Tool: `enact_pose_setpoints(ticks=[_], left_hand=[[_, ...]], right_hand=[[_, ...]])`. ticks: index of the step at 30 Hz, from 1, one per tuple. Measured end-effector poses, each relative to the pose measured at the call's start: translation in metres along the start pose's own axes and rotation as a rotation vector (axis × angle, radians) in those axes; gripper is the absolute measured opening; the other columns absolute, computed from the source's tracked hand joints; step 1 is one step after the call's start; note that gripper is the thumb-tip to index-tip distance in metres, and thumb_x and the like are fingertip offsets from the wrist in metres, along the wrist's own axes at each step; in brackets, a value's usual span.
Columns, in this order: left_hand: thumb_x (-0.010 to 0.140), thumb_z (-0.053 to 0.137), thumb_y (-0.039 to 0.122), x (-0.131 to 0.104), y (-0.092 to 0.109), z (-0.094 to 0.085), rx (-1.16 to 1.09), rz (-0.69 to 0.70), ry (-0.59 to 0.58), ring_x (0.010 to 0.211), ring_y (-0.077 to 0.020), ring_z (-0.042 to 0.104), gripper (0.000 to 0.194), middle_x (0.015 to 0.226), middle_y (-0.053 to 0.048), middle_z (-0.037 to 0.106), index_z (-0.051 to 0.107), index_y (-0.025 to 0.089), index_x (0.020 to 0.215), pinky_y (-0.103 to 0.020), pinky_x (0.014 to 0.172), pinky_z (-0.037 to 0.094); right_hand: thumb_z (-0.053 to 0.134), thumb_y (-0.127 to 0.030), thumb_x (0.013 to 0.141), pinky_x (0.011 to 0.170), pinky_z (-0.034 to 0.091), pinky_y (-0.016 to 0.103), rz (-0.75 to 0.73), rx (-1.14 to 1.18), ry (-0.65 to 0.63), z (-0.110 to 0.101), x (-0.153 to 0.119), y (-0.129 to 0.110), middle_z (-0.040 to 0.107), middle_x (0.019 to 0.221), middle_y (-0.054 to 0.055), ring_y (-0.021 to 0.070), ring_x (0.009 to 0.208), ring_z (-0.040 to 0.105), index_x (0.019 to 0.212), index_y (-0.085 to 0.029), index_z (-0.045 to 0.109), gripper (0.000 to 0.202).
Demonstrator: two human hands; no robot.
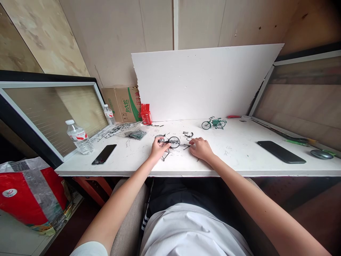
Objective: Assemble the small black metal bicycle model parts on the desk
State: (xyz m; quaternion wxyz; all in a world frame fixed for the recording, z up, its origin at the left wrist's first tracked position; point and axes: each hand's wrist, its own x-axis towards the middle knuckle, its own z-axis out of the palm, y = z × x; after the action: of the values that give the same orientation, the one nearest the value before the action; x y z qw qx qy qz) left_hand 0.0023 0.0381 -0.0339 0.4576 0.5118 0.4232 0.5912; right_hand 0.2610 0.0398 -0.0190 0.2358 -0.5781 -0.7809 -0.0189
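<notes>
Near the middle of the white table, my left hand pinches a small black model bicycle part with a spoked wheel on its right side. A thin black frame piece lies just below those fingers. To the right, my right hand rests on the tabletop with its fingers bent together at a thin dark part; whether it grips that part is too small to tell. Several small black pieces are scattered beyond my right hand. Farther back stands a green model bicycle.
On the left are a black phone, a water bottle, a bag of small parts and black part frames. A cardboard box and red packet stand behind. At right lie a black case and a mouse.
</notes>
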Motion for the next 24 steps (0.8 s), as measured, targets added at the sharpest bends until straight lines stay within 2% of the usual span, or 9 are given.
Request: enact_pose_setpoints(ticks=[9,16,24], left_hand=[[0.074,0.091,0.031,0.001,-0.003,-0.002,0.01,-0.001,-0.007,0.069,-0.0145,0.072,0.064,0.085,-0.002,0.069,0.051,0.019,0.122,-0.022,0.063,0.054],[0.075,0.089,0.027,0.001,-0.001,-0.002,0.027,-0.002,-0.002,0.069,-0.014,0.071,0.06,0.085,-0.001,0.068,0.052,0.019,0.122,-0.023,0.063,0.054],[0.075,0.09,0.03,0.001,-0.003,-0.003,0.022,0.008,-0.019,0.07,-0.0156,0.072,0.062,0.086,-0.002,0.07,0.052,0.019,0.122,-0.024,0.063,0.054]], right_hand=[[0.054,-0.014,0.096,0.087,0.05,0.034,-0.005,0.043,0.038,0.011,0.004,0.014,0.078,0.112,0.011,0.0272,0.107,0.068,0.113,-0.018,0.075,0.027],[0.047,-0.007,0.098,0.087,0.05,0.03,-0.021,0.145,0.053,0.019,0.007,0.02,0.077,0.108,0.013,0.0247,0.104,0.069,0.111,-0.015,0.075,0.031],[0.042,-0.005,0.095,0.084,0.049,0.035,-0.046,0.08,0.034,0.022,0.006,0.021,0.071,0.114,0.017,0.0285,0.098,0.065,0.142,-0.013,0.061,0.051]])
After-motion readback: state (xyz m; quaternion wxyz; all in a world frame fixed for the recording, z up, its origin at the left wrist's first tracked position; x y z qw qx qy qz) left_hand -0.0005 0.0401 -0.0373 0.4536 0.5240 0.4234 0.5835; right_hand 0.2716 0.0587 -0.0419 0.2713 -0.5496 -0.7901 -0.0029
